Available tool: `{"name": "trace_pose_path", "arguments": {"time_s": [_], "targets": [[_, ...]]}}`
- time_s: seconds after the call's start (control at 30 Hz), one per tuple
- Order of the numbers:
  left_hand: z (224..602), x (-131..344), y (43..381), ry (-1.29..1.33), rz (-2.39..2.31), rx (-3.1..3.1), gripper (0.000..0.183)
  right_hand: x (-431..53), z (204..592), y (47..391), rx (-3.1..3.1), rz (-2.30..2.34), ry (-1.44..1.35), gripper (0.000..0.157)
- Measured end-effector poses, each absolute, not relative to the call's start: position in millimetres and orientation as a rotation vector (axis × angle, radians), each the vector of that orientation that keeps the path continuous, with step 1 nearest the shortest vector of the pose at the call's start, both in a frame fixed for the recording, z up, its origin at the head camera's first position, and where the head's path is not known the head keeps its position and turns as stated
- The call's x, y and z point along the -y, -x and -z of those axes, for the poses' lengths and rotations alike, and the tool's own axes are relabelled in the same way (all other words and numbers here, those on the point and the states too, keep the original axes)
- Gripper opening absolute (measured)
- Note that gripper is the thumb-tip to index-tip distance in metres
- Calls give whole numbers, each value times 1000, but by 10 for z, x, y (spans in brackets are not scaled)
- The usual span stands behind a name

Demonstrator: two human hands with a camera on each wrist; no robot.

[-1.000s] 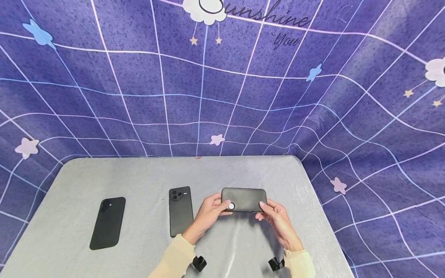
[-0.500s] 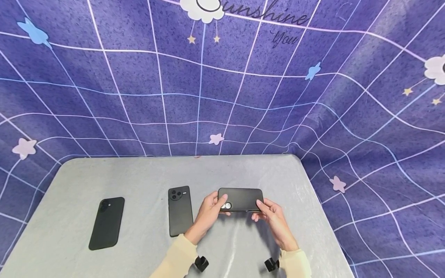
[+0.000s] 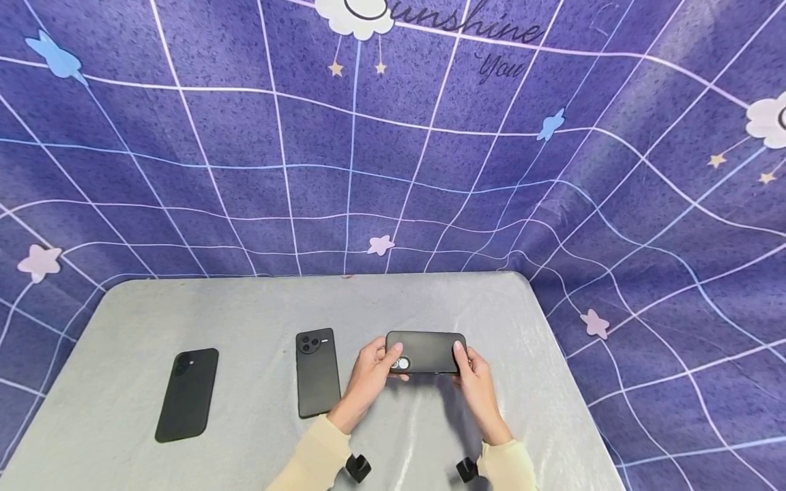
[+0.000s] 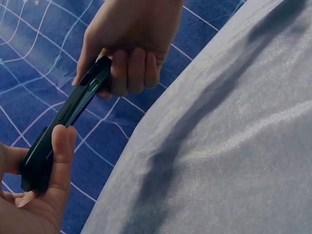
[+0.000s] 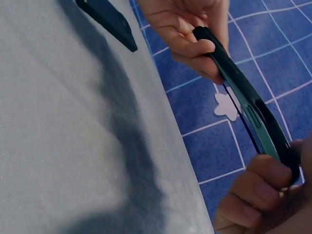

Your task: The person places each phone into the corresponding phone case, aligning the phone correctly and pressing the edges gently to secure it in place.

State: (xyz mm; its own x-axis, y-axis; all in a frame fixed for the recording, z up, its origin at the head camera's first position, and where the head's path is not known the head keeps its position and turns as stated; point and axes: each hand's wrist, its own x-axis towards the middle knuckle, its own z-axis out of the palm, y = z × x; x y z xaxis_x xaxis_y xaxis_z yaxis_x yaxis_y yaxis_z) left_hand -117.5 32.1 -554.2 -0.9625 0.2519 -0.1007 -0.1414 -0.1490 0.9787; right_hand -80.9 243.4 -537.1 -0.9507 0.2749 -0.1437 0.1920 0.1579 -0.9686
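Note:
In the head view, a black smartphone in a dark case (image 3: 426, 352) is held sideways above the table, its back and round white camera rings facing up. My left hand (image 3: 367, 375) grips the camera end, thumb on the back and fingers beneath. The other end is gripped by my right hand (image 3: 477, 387), its thumb lying on the back. Both wrist views show it edge-on: the case (image 4: 63, 113) has side cutouts, and a thin dark edge (image 5: 246, 127) stands slightly apart from the case wall along its middle. Fingers beneath are mostly hidden in the head view.
Another black phone with a round camera block (image 3: 317, 378) lies back up beside my left forearm. Farther left lies a third black phone (image 3: 187, 394), also back up. A grey cloth covers the table (image 3: 258, 307); a purple grid-patterned curtain (image 3: 319, 184) hangs behind and at the right.
The phone has shifted slightly left and its camera rings show more. My right hand has moved inward, its thumb now higher on the phone's back. The other phones stay put.

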Motion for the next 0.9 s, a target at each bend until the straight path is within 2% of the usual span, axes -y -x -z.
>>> {"name": "trace_pose_path", "arguments": {"time_s": [0.37, 0.7, 0.9], "targets": [[5492, -324, 1154, -144, -2219, -1841, 30, -2426, 5402, 804, 2426, -1771, 446, 47], [5441, -319, 1146, -119, -2219, -1820, 30, -2423, 5375, 784, 2358, -1814, 448, 46], [5444, -311, 1150, -108, -2228, -1782, 30, -2419, 5359, 794, 2320, -1849, 425, 40]]}}
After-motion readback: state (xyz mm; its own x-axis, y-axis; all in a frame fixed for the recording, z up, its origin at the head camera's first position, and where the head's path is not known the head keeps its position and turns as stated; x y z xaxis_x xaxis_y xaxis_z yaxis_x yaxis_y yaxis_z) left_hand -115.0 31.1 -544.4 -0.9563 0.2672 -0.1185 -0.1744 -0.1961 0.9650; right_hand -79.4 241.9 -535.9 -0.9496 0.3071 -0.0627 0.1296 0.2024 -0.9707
